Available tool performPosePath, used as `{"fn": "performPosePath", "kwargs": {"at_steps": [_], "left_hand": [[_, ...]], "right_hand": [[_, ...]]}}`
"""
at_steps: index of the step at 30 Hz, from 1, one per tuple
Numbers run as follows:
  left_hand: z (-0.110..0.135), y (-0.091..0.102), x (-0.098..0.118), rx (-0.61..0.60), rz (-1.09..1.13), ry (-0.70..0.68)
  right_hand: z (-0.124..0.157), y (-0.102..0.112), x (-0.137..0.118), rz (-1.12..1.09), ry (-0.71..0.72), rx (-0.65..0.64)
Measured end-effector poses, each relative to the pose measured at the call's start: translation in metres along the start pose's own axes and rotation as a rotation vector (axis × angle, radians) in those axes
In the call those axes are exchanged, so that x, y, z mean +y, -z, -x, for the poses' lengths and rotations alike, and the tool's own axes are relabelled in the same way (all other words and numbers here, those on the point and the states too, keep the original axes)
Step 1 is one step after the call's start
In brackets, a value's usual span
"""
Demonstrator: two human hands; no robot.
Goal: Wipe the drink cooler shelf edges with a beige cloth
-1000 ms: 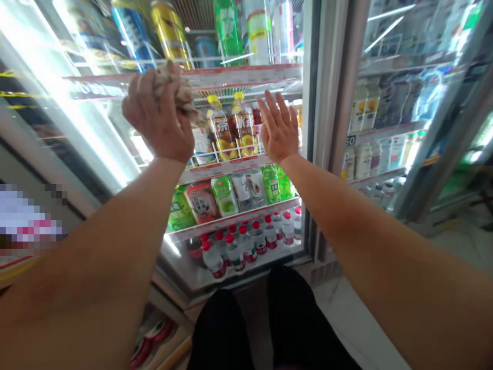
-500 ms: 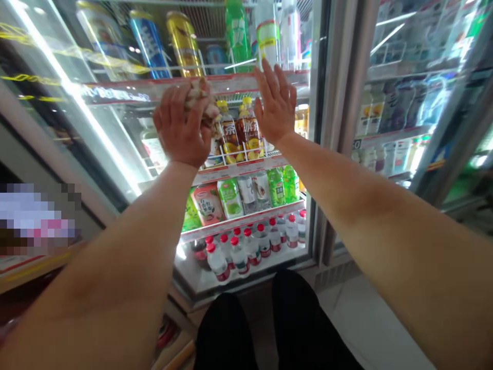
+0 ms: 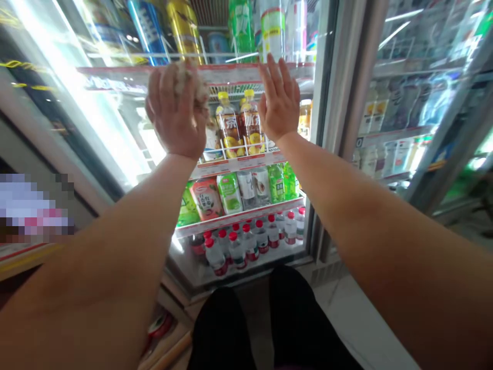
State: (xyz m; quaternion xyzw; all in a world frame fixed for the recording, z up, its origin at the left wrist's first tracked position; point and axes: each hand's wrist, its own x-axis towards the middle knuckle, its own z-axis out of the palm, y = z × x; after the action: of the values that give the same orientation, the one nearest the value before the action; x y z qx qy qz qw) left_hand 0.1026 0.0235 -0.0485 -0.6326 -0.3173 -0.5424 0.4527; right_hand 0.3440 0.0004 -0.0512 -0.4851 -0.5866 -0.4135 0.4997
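My left hand (image 3: 173, 123) is closed around a crumpled whitish-beige cloth (image 3: 194, 88), raised in front of the upper shelves of a lit drinks cooler. The cloth is blurred and partly covered by my fingers. To its right my right hand (image 3: 282, 108) is raised open and flat, fingers pointing up and palm turned toward the cooler; whether it touches glass I cannot tell. Between the hands show tea bottles (image 3: 229, 126) with yellow caps. Above them stand a gold can (image 3: 184, 31), a blue can (image 3: 148, 32) and a green bottle (image 3: 242, 31).
Lower shelves hold green and red cartons (image 3: 208, 199) and several red-capped water bottles (image 3: 236, 252). A metal door frame (image 3: 344, 92) runs up the right, with another stocked cooler section (image 3: 389, 113) beyond. My dark-clothed legs (image 3: 223, 329) are below. A yellow-edged shelf (image 3: 29, 262) is at left.
My left hand has shifted slightly left and up with the cloth. My right hand stays open in nearly the same place. The view has tilted a little, so the upper shelf sits higher.
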Motion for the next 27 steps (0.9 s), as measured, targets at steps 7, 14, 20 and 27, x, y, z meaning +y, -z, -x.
{"fn": "performPosePath", "kwargs": {"at_steps": [7,14,20,27], "left_hand": [[-0.006,-0.014,-0.01,0.154,-0.048,0.318],[0.004,0.011,0.012,-0.213,0.027,-0.154],[0.005,0.0,0.005,0.12,-0.058,0.008],[0.007,0.01,0.013,-0.115,0.021,-0.121]], "right_hand": [[0.002,-0.003,0.001,-0.021,0.032,0.046],[0.002,0.0,0.001,-0.015,-0.022,-0.028],[0.002,-0.004,0.003,-0.049,0.014,0.007],[0.003,-0.003,0.002,0.002,0.017,0.018]]}}
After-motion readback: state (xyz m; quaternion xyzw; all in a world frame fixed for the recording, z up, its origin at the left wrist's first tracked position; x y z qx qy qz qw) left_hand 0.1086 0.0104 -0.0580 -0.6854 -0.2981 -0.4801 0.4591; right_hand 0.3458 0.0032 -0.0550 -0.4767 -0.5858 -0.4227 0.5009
